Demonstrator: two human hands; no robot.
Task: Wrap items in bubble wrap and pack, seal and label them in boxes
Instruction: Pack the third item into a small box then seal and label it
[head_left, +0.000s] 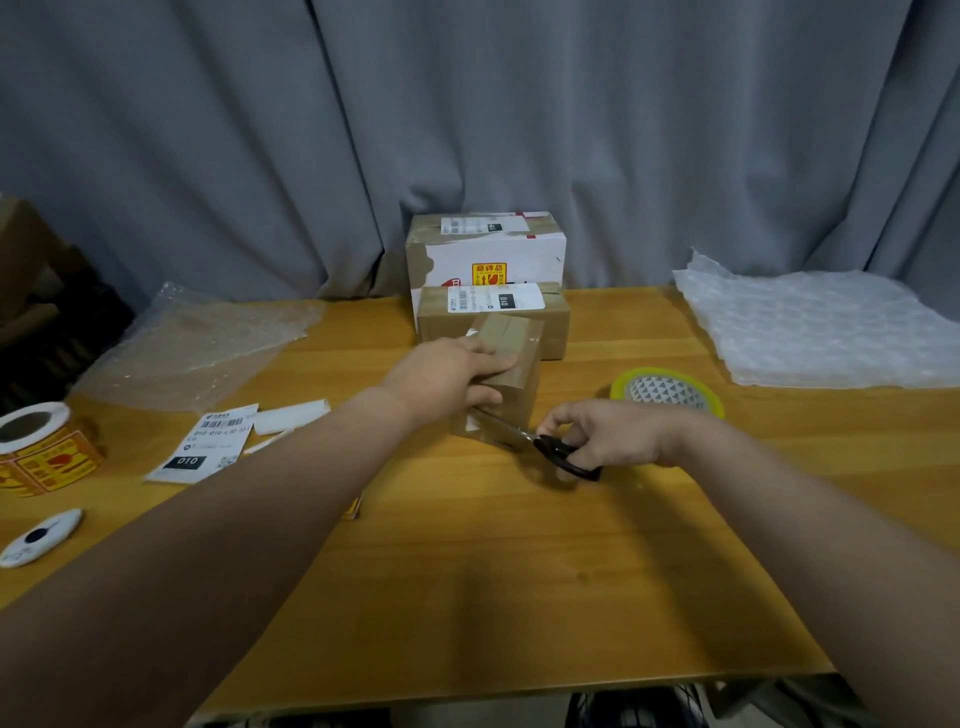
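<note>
At the far left of the frame I see a sticker roll (36, 447). A bit to its right a loose label (208, 441) lies flat on the table (519, 571).

Near the middle, the left hand (447, 374) lies over the top of the small box (511, 364). Its fingers bend round the box and hold it down. The box stands on the table in the middle of the frame.

Just right of that, the scissors (540, 441) point at the low front of the box, where I think some clear tape hangs. The right hand (608, 434) grips the black handles.

I think the step is cutting the tape. To do it well, I would press the box down so it can't slide. I would cut close to the box and keep the left fingers up, away from the blades.

The tape roll (667, 392) sits just behind the right hand. At the far right lies bubble wrap (815, 332).
</note>
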